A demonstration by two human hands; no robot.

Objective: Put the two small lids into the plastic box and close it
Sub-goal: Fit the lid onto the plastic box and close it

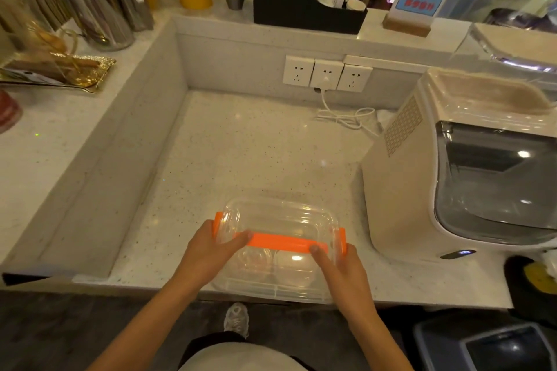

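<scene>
A clear plastic box (271,286) stands at the front edge of the white counter. Inside it lie two small clear domed lids (253,262), side by side. The box's clear cover (280,217), with orange clips along its edges, is tilted up above the box, near edge low over the opening. My left hand (211,250) grips the cover's left end, thumb on the orange front clip (283,242). My right hand (340,268) holds the cover's right end, its thumb also on the orange clip.
A cream appliance (422,178) with a dark window stands close on the right. A white cable (346,117) runs from the wall sockets (327,74). A raised ledge borders the left and back, crowded with cups, metal holders and a black organiser (301,9).
</scene>
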